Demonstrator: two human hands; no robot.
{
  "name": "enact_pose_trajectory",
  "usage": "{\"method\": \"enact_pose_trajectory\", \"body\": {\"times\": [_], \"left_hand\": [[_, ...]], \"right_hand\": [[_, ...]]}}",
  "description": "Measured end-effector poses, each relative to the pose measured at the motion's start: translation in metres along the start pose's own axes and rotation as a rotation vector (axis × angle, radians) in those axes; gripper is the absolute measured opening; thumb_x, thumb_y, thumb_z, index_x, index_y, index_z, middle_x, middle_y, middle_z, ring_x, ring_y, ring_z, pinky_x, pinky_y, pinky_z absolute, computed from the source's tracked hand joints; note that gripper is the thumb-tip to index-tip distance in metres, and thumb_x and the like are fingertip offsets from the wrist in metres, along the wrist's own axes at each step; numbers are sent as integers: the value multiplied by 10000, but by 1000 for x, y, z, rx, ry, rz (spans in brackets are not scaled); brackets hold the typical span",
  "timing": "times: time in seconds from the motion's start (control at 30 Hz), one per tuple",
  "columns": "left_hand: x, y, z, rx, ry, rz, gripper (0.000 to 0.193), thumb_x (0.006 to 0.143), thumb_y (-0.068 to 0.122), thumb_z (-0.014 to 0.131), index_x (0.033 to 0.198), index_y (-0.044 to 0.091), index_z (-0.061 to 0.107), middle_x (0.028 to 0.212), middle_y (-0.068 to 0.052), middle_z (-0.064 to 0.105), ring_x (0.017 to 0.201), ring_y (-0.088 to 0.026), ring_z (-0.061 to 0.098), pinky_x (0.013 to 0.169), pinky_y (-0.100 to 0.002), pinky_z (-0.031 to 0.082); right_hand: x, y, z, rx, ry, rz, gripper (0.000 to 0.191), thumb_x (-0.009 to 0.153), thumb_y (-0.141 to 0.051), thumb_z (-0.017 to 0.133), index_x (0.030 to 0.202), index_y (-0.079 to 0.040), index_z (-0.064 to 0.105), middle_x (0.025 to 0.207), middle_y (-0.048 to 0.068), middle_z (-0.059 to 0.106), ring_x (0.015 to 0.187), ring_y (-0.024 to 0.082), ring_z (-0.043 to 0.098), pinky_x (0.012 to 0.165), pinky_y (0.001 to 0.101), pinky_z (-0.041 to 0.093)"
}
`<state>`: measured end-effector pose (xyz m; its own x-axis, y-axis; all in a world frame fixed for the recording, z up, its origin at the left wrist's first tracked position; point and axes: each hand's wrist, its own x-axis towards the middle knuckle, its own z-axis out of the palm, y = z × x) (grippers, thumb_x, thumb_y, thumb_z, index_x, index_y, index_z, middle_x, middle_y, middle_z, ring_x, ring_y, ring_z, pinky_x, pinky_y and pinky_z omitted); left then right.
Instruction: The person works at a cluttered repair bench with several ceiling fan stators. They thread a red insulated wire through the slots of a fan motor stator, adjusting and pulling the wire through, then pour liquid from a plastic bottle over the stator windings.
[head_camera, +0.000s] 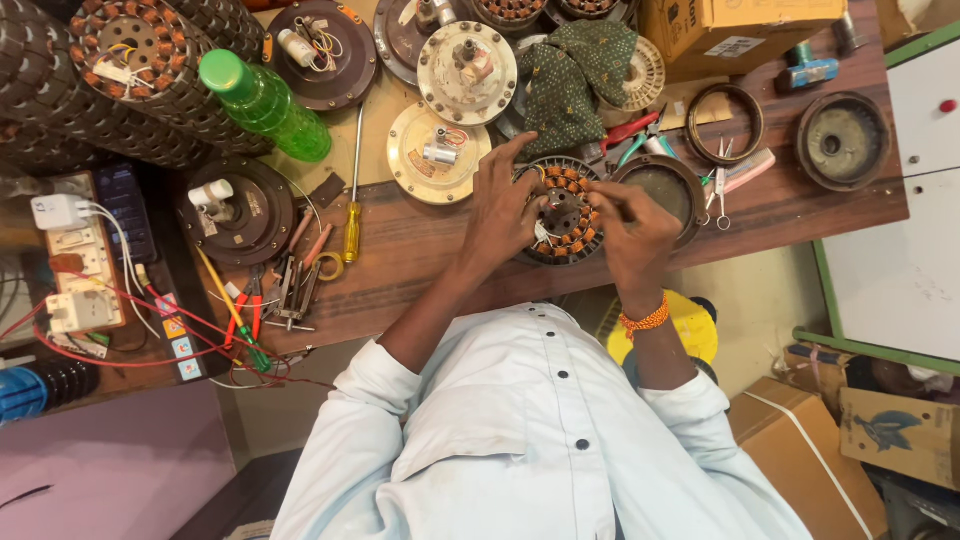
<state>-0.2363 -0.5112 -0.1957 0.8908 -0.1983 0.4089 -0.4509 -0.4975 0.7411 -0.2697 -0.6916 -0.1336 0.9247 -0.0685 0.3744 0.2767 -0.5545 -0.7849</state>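
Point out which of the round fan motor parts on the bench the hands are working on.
The stator with copper windings at the bench's near edge, between left hand and right hand; the other round parts lie untouched farther back.

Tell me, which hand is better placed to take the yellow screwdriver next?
Probably the left hand. The yellow screwdriver lies just to its left, while the right hand is on the far side of the motor coil.
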Motion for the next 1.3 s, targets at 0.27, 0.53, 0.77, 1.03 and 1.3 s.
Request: {"method": "enact_pose_trajectory", "body": {"times": [0.27, 0.53, 0.77, 1.03, 1.3], "left_hand": [[19, -4, -4, -13, -58, -48, 172, 822, 89, 818, 885, 90, 658, 1485, -127, 477, 1310, -346, 449, 1110, -492, 379], [46, 12, -2, 255, -333, -479, 582, 879, 331, 812, 1345, 160, 509, 858, -123, 692, 905, -299, 584, 816, -516, 448], [55, 12, 28, -486, -184, -610, 609, 908, 119, 688, 1426, 130, 367, 924, -125, 738, 879, -250, 639, 789, -421, 516], [60, -4, -2, -929, -277, -491, 325, 1001, 97, 603, 1192, 125, 341, 931, -126, 732, 905, -190, 710, 844, -344, 566], [54, -1, -5, -953, -215, -422, 271, 1049, 141, 613, 1105, 135, 348, 868, -76, 659, 834, -145, 645, 767, -312, 523]], "right_hand": [[-4, 46, 4, 383, -14, 313, 133, 1051, -100, 662, 1030, 32, 656, 949, 99, 752, 696, 97, 680, 607, 225, 524], [0, 86, 7, 711, 24, 410, 132, 1087, -139, 614, 1045, -14, 615, 912, 76, 712, 703, 78, 619, 642, 209, 504], [20, 81, -3, 738, -69, 410, 143, 1074, -142, 611, 1034, -8, 636, 924, 89, 712, 726, 96, 636, 655, 229, 512], [50, 71, -6, 775, -164, 317, 194, 1079, -162, 586, 1042, 12, 663, 944, 90, 728, 761, 104, 661, 697, 239, 541], [69, 64, -3, 684, -381, 201, 250, 1064, -165, 609, 1178, 38, 699, 1050, 100, 744, 818, 111, 663, 755, 248, 565]]}}
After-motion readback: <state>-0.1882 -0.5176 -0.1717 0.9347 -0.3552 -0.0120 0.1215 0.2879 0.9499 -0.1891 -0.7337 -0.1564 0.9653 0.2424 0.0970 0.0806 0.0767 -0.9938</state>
